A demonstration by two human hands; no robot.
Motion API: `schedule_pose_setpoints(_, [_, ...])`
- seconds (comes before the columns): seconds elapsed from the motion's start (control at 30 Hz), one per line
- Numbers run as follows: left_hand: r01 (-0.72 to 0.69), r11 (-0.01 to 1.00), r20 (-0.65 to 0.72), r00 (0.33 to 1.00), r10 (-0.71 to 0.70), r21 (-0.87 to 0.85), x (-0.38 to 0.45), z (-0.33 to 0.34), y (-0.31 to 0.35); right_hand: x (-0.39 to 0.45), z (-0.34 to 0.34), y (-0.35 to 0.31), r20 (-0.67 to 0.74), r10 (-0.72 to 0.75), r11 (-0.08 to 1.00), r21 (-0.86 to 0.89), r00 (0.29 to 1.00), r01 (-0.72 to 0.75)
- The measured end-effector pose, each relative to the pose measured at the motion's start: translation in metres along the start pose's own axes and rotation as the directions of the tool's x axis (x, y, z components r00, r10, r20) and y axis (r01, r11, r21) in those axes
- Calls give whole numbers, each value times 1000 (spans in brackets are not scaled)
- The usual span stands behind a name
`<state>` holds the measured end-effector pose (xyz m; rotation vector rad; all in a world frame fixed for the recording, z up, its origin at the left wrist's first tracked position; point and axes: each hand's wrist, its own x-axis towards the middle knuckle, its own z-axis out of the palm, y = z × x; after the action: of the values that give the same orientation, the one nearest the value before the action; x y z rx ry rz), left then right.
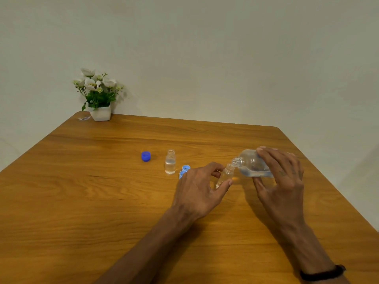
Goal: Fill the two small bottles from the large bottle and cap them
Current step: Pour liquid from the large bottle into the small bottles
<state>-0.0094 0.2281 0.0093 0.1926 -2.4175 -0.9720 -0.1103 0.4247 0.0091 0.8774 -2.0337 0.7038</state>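
My right hand (pixel 281 177) grips the large clear bottle (pixel 253 163), tipped on its side with its open neck pointing left, right above the mouth of a small clear bottle (pixel 225 175). My left hand (pixel 200 186) holds that small bottle tilted, between thumb and fingers. A second small bottle (pixel 170 161) stands upright and uncapped to the left, holding clear liquid. Two light blue caps (pixel 184 171) lie between it and my left hand, partly hidden by my fingers. A darker blue cap (pixel 146 156) lies further left.
The wooden table (pixel 92 191) runs to a wall behind. A white pot of white flowers (pixel 98 95) stands at the far left corner, with a small flat item (pixel 84 118) beside it. The table's right edge slants down near my right forearm.
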Motion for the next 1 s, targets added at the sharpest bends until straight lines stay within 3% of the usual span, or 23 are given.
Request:
schedule_pose_setpoints(0.4, [11,999,-12,1000,-11,-39,0,-1,1,-1,1,-1,3,39,998,42,999,-39])
schedule_pose_setpoints(0.63, [24,999,2,1000,-24,-45,1,1,0,0,-4,-7,4,240,964,120,971,-239])
schedule_pose_setpoints(0.77, [33,999,23,999,-32,-28,1,1,-1,3,-7,-13,34,425,872,251,904,-420])
schedule_pose_setpoints(1.0, [74,997,22,997,-73,-15,1,1,-6,4,-6,-16,93,566,740,380,819,-554])
